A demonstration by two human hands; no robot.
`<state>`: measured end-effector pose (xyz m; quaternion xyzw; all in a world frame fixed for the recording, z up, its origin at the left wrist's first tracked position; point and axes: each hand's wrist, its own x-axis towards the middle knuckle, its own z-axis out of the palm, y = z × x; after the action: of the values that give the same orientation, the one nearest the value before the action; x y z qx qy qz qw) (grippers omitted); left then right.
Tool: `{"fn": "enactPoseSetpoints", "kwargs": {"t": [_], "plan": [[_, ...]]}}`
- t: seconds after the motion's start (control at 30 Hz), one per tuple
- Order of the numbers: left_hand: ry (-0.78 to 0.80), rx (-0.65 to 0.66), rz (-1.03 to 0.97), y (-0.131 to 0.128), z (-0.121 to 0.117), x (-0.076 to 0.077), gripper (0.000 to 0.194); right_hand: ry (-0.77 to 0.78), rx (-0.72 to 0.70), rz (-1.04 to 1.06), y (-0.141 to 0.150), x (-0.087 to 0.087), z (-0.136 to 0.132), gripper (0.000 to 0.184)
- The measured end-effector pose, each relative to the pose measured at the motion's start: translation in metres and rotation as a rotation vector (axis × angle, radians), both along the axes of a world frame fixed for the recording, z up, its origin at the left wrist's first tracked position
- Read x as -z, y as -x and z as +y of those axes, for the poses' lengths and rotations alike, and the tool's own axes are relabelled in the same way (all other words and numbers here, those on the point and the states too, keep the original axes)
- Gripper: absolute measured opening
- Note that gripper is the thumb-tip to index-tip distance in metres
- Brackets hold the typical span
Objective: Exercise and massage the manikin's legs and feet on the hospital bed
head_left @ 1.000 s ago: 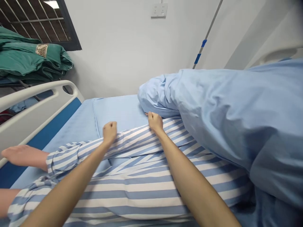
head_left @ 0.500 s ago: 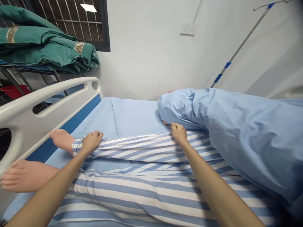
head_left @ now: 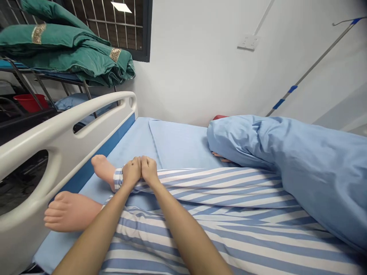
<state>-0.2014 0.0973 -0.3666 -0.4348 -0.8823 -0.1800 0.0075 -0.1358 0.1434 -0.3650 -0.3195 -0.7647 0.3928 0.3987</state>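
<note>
Blue-and-white striped trousers (head_left: 223,179) cover the legs of a figure lying on the bed, which looks like a manikin. Over the lower part of the far trouser leg, just above the ankle, my left hand (head_left: 132,172) is closed on the cloth. Right beside it and touching it, my right hand (head_left: 149,170) is closed on the same trouser leg. The fingertips of both hands are hidden. Bare at the trouser ends are the far foot (head_left: 103,168) and the near foot (head_left: 73,211), both with toes toward the footboard.
A white footboard (head_left: 94,105) borders the bed's left end. The light blue sheet (head_left: 177,141) lies under the legs. A folded-back blue quilt (head_left: 309,160) covers the upper body, with fingers (head_left: 220,156) showing below its edge. Green padded bedding (head_left: 77,57) and an IV pole (head_left: 315,63) stand beyond.
My right hand has moved left along the far trouser leg, from near the quilt to beside my left hand. My left hand stays near the ankle. The view has shifted left.
</note>
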Motion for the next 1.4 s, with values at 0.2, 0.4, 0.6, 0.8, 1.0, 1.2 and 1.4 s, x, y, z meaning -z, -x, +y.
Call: {"fn": "enactPoseSetpoints", "kwargs": {"t": [0.2, 0.4, 0.6, 0.8, 1.0, 1.2, 1.4], "plan": [[-0.333, -0.099, -0.276, -0.002, 0.016, -0.010, 0.041, 0.151, 0.057, 0.100, 0.002, 0.012, 0.005, 0.039], [-0.468, -0.116, -0.401, -0.021, 0.022, -0.004, 0.034, 0.157, 0.100, -0.020, -0.010, 0.000, 0.018, 0.038], [-0.487, -0.137, -0.439, -0.037, 0.030, -0.004, 0.034, 0.032, 0.148, -0.128, -0.037, -0.006, 0.021, 0.039], [-0.531, -0.061, -0.489, -0.064, 0.042, -0.012, 0.033, 0.057, 0.073, 0.093, -0.057, -0.022, 0.030, 0.038], [-0.638, 0.043, -0.625, -0.087, 0.051, -0.016, 0.034, 0.182, 0.029, 0.113, -0.088, -0.022, 0.046, 0.041], [-0.612, 0.058, -0.626, -0.109, 0.065, -0.017, 0.034, 0.107, 0.055, 0.044, -0.113, -0.020, 0.061, 0.041], [-0.565, 0.025, -0.593, -0.133, 0.083, -0.020, 0.032, 0.068, 0.227, -0.075, -0.130, -0.021, 0.069, 0.039]]}}
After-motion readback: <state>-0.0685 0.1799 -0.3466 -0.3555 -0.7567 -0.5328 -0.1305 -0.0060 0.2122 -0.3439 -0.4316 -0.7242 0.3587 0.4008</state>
